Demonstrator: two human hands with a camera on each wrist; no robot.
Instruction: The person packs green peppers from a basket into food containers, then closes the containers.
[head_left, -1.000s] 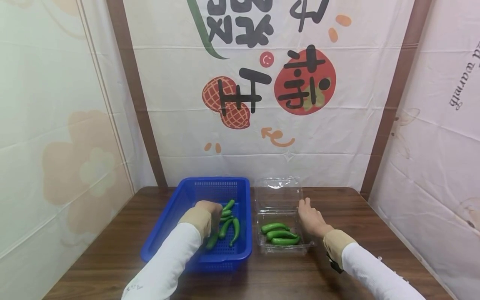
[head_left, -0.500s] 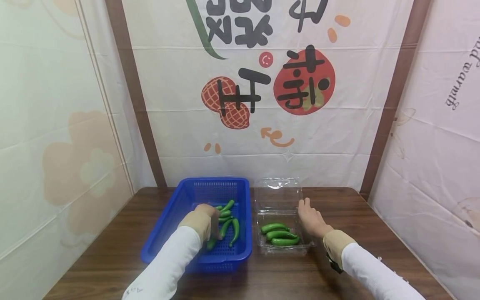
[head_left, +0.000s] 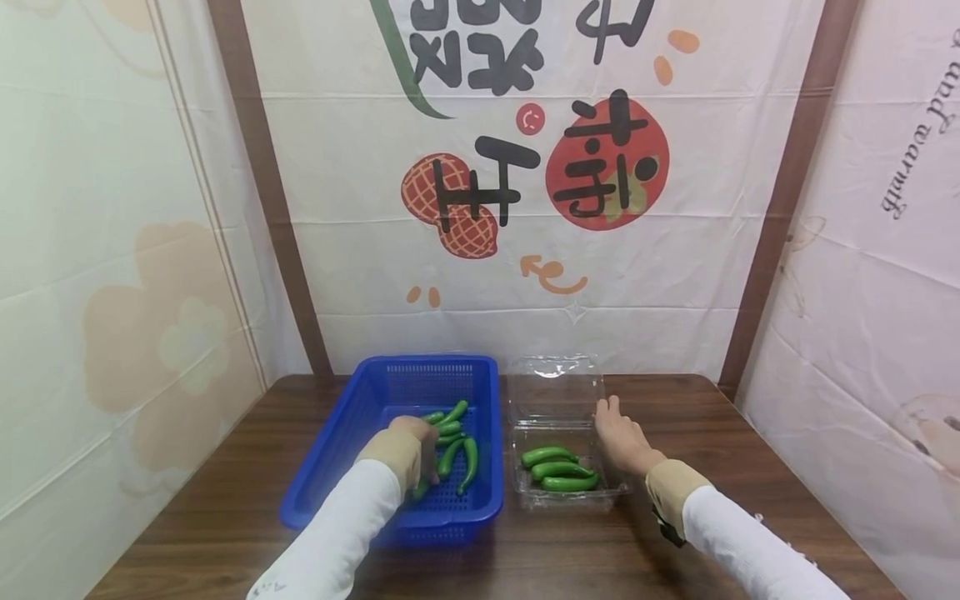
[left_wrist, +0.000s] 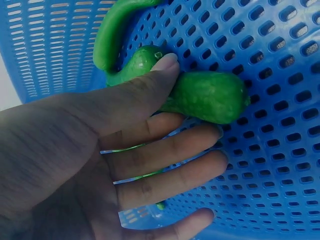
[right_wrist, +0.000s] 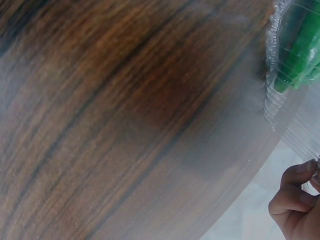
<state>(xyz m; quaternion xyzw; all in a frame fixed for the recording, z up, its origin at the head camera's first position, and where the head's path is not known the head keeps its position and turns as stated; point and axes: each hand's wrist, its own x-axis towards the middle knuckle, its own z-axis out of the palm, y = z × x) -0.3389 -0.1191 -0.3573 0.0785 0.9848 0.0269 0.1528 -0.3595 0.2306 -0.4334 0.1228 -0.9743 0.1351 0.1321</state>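
Note:
My left hand [head_left: 412, 435] reaches down into a blue plastic basket [head_left: 318, 446]. In the left wrist view its thumb and index finger pinch the narrow part of a smooth green cucumber [left_wrist: 207, 97], while the other fingers stay spread. Against the thumb lies another cucumber [left_wrist: 142, 60]; several more [head_left: 468, 462] are in the basket. My right hand [head_left: 621, 437] grips the right side of a clear plastic clamshell box [head_left: 536, 493], near its hinge. Its curled fingers show at the edge of the right wrist view. Three cucumbers [head_left: 564, 471] lie in the box's bottom half.
The clear lid [head_left: 557, 387] stands raised behind the box. Basket and box sit side by side on a dark wooden table [head_left: 555, 558]. Printed cloth walls [head_left: 360, 275] rise behind the table and on both sides.
My left hand has drawn slightly toward the near side of the basket, uncovering more of the cucumbers beyond it. The right hand and the box look unmoved. The head view has turned slightly.

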